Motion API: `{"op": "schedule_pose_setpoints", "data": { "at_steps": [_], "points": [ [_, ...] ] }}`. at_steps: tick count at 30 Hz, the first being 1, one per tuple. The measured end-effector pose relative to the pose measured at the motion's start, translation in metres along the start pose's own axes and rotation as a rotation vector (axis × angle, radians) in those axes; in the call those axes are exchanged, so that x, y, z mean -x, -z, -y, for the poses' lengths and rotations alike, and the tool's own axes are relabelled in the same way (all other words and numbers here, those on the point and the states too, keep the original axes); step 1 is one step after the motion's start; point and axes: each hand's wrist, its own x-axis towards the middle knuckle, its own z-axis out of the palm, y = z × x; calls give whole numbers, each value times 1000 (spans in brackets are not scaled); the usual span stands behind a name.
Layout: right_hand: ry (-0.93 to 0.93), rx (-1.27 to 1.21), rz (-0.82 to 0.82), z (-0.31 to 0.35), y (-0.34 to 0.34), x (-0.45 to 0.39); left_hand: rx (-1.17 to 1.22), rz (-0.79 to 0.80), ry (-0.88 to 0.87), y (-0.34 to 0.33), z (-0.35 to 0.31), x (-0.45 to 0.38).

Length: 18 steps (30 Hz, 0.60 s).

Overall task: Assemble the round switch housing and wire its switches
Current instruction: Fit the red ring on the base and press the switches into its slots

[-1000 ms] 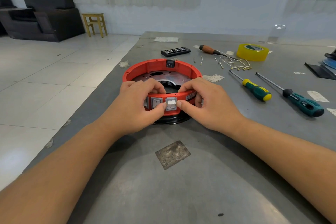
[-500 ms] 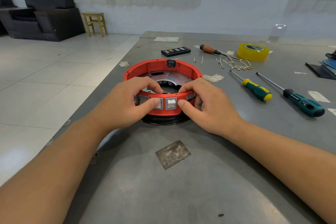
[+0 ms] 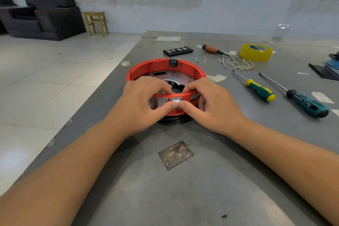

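Observation:
A round red switch housing (image 3: 157, 66) sits on a black base on the grey table (image 3: 183, 189). Grey rocker switches (image 3: 161, 101) line its near wall, and a black socket (image 3: 173, 63) sits in its far wall. My left hand (image 3: 141, 104) grips the near rim, fingers curled over the top, thumb on the rightmost switch (image 3: 175, 100). My right hand (image 3: 214, 104) grips the rim from the right, its thumb meeting the left thumb on that same switch. Short white wires with terminals (image 3: 238, 64) lie behind the housing.
To the right lie a yellow-green screwdriver (image 3: 258, 89) and a teal screwdriver (image 3: 304, 103). Further back are a wooden-handled screwdriver (image 3: 212, 49), a yellow tape roll (image 3: 256, 52) and a black bit case (image 3: 178, 51). The table's left edge runs diagonally beside the housing.
My left thumb slid from the middle switch back onto the rightmost switch, where both thumbs now meet. The housing stayed in place.

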Motion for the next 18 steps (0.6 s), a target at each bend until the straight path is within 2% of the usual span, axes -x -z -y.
{"op": "schedule_pose_setpoints", "data": {
  "at_steps": [5, 11, 18],
  "points": [
    [-12, 13, -23, 2, 1, -4, 21, -62, 4, -6, -3, -3],
    [-17, 13, -1, 2, 2, -4, 118, 2, 0, 12, 13, -3],
    [-57, 99, 20, 3, 1, -9, 145, 8, 118, 23, 26, 1]
  ]
}}
